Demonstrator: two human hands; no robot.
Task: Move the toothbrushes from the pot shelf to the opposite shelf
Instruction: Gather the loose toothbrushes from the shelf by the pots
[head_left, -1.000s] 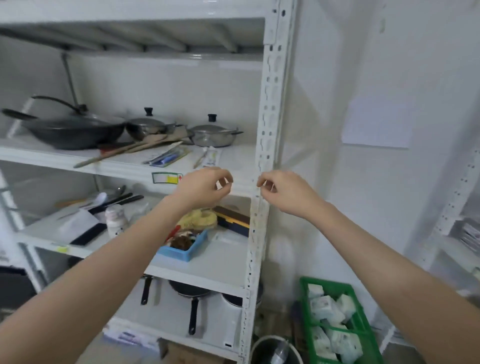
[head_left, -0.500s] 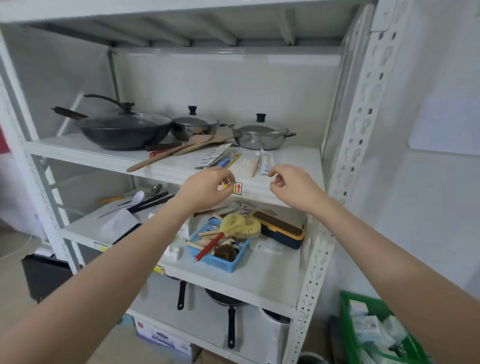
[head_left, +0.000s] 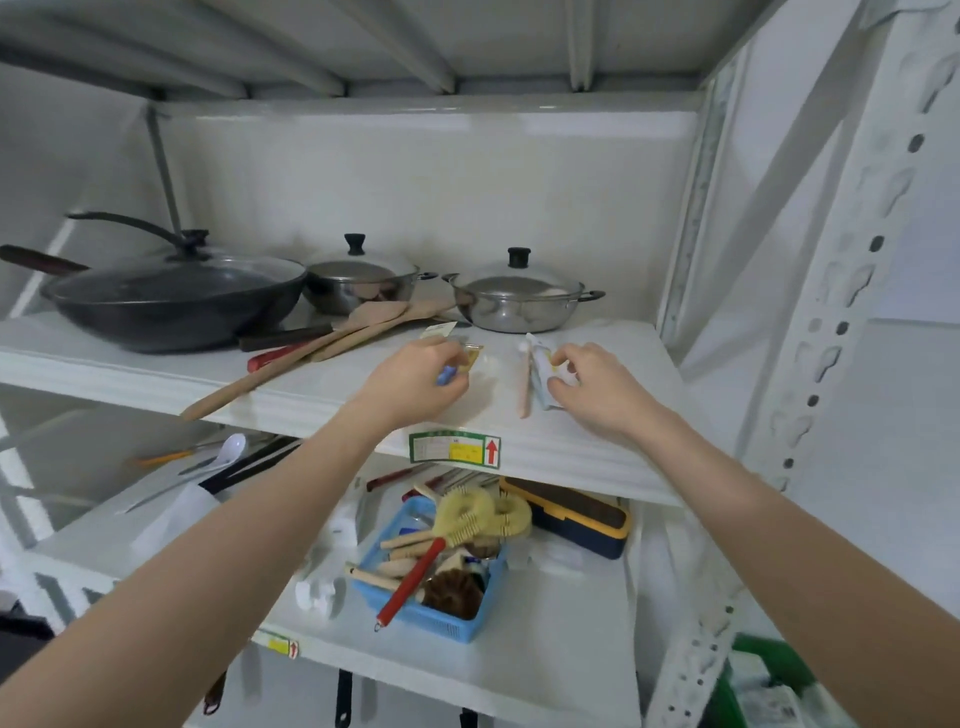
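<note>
At centre frame, the left hand is curling its fingers onto a packaged toothbrush lying on the pot shelf; just right of it, the right hand is pinching another packaged toothbrush, beside a loose pink toothbrush; two lidded steel pots are standing behind.

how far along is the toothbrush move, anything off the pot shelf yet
Nothing looks moved yet: both toothbrush packs still lie on the pot shelf. In hand: the left hand is closing on the blue packaged toothbrush, and the right hand fingers the white packaged toothbrush, with a loose pink toothbrush beside it. Left: lifting them and carrying them to the opposite shelf, which is out of view.
</note>
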